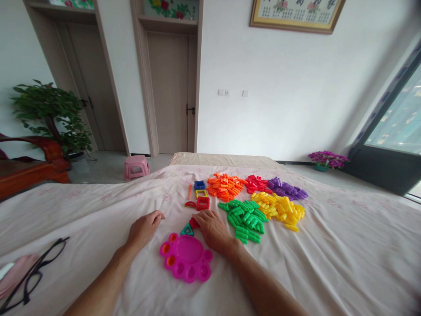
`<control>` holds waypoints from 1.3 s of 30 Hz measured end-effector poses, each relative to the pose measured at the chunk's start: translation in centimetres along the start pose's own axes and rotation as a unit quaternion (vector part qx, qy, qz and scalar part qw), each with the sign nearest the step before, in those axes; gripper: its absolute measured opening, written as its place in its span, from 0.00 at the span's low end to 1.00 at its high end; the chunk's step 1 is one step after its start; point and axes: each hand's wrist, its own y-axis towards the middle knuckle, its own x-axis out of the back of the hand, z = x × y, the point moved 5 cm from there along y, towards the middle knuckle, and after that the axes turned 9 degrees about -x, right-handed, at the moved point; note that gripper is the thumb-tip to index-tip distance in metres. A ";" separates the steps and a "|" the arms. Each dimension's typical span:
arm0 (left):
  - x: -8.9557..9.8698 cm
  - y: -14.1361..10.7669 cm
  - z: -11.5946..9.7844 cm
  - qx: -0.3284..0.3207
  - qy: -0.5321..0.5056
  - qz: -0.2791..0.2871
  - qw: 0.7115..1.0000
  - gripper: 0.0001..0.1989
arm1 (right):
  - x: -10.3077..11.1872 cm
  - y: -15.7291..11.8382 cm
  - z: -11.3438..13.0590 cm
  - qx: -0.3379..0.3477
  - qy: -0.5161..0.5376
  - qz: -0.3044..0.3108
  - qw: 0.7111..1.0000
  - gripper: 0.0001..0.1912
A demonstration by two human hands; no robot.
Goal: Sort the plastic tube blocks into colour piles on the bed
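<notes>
My right hand [213, 229] reaches over the cloth with its fingertips closed on a small red plastic piece [194, 223], partly hidden under them. A teal triangle frame [187, 229] lies beside that piece. Close in front of me is a magenta paint palette [190, 251] with several round wells, some of them orange inside. My left hand [144, 227] rests on the cloth left of the palette, fingers curled in, and nothing shows in it. Beyond the hands lie a red square frame [203, 203], a red half-round piece [190, 204], a yellow frame [201, 193], a blue frame [199, 184] and an orange stick [190, 192].
Piles of green [246, 217], yellow [279, 208], orange [225, 186], red [257, 184] and purple plastic pieces [287, 188] spread to the right on the wrinkled cloth [325, 259]. Black-framed glasses [36, 274] lie at the left. A pink stool [137, 166] stands beyond the cloth.
</notes>
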 end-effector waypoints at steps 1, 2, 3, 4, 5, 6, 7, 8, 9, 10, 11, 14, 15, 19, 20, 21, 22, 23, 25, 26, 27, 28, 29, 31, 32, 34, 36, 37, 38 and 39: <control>0.0 0.0 0.0 0.000 -0.001 0.001 1.000 0.17 | 0.0 0.0 -0.1 0.002 -0.002 0.004 1.000 0.21; 0.0 0.0 0.0 0.001 -0.002 0.000 1.000 0.17 | -0.1 0.1 -0.2 0.003 -0.003 0.007 1.000 0.20; 0.0 0.0 0.0 0.002 -0.003 0.000 1.000 0.17 | -0.1 0.2 -0.3 0.003 -0.002 0.009 1.000 0.20; 0.0 0.0 0.0 0.002 -0.004 0.000 1.000 0.17 | 0.0 0.2 -0.4 0.001 0.001 0.011 1.000 0.20; 0.0 0.0 0.1 0.003 -0.005 0.001 1.000 0.17 | 0.0 0.3 -0.5 -0.002 0.005 0.011 1.000 0.19; 0.0 0.0 0.1 0.003 -0.005 0.000 1.000 0.17 | 0.1 0.3 -0.7 -0.005 0.012 0.012 1.000 0.19; 0.0 0.0 0.1 0.003 -0.005 0.000 1.000 0.17 | 0.1 0.4 -0.8 -0.006 0.020 0.013 1.000 0.19; -0.1 0.0 0.2 0.001 -0.006 -0.001 1.000 0.17 | 0.2 0.4 -0.9 -0.007 0.030 0.013 0.999 0.19; -0.1 0.0 0.2 0.000 -0.006 -0.002 1.000 0.17 | 0.3 0.5 -1.1 -0.006 0.041 0.014 0.999 0.19; -0.1 0.0 0.2 -0.002 -0.005 -0.004 1.000 0.17 | 0.3 0.5 -1.2 -0.005 0.050 0.015 0.999 0.18; -0.1 0.1 0.2 -0.003 -0.005 -0.005 1.000 0.17 | 0.3 0.6 -1.3 -0.003 0.059 0.015 0.998 0.18; -0.2 0.1 0.3 -0.006 -0.003 -0.007 1.000 0.17 | 0.2 0.7 -1.6 -0.007 0.066 0.015 0.998 0.18; -0.2 0.1 0.3 -0.006 -0.003 -0.008 1.000 0.17 | 0.2 0.7 -1.7 -0.012 0.063 0.011 0.998 0.18; -0.2 0.0 0.3 -0.002 -0.005 -0.007 1.000 0.17 | 0.1 0.7 -1.6 -0.030 0.045 -0.009 0.998 0.16; -0.2 0.0 0.3 -0.001 -0.005 -0.006 1.000 0.17 | 0.0 0.7 -1.5 -0.029 0.043 -0.012 0.999 0.15; -0.1 0.0 0.2 -0.002 -0.005 -0.006 1.000 0.17 | 0.0 0.7 -1.4 -0.026 0.043 -0.014 0.999 0.14; -0.1 0.0 0.2 -0.002 -0.004 -0.006 1.000 0.17 | -0.1 0.6 -1.3 -0.025 0.045 -0.015 0.999 0.13; -0.1 0.0 0.1 -0.001 -0.003 -0.005 1.000 0.17 | -0.2 0.6 -1.2 -0.024 0.046 -0.016 0.999 0.12; 0.0 -0.1 0.0 0.002 0.000 -0.004 1.000 0.17 | -0.3 0.6 -1.2 -0.027 0.047 -0.020 0.998 0.11; 0.1 -0.1 -0.1 0.002 0.000 -0.004 1.000 0.17 | -0.4 0.6 -1.1 -0.029 0.046 -0.024 0.998 0.11; 0.1 -0.1 -0.1 0.001 0.000 -0.004 1.000 0.17 | -0.3 0.5 -1.1 -0.029 0.045 -0.031 0.998 0.12; 0.2 -0.1 -0.1 0.001 0.000 -0.005 1.000 0.17 | -0.2 0.5 -1.0 -0.030 0.044 -0.041 0.998 0.14; 0.2 -0.1 -0.2 -0.001 0.000 -0.006 1.000 0.17 | 0.0 0.4 -0.9 -0.030 0.044 -0.053 0.997 0.15; 0.2 -0.1 -0.2 -0.004 -0.001 -0.007 1.000 0.17 | 0.7 0.1 -0.5 -0.032 0.044 -0.080 0.995 0.15; 0.2 -0.1 -0.1 -0.005 -0.002 -0.008 1.000 0.17 | 1.1 -0.1 -0.2 -0.033 0.043 -0.088 0.995 0.13; 0.1 -0.1 0.0 -0.008 -0.002 -0.010 1.000 0.17 | 1.7 -0.4 0.5 -0.035 0.042 -0.073 0.996 0.12; 0.0 0.0 0.1 -0.009 -0.002 -0.013 1.000 0.17 | 1.9 -0.8 1.4 -0.039 0.041 -0.020 0.998 0.17; 0.0 0.0 0.1 -0.009 -0.002 -0.014 1.000 0.17 | 1.8 -1.0 1.7 -0.046 0.039 0.011 0.998 0.18; -0.1 0.0 0.2 -0.009 -0.002 -0.015 1.000 0.17 | 1.8 -1.2 2.1 -0.055 0.038 0.040 0.997 0.19; -0.1 0.0 0.2 -0.010 -0.002 -0.016 1.000 0.17 | 1.7 -1.4 2.3 -0.066 0.035 0.062 0.995 0.20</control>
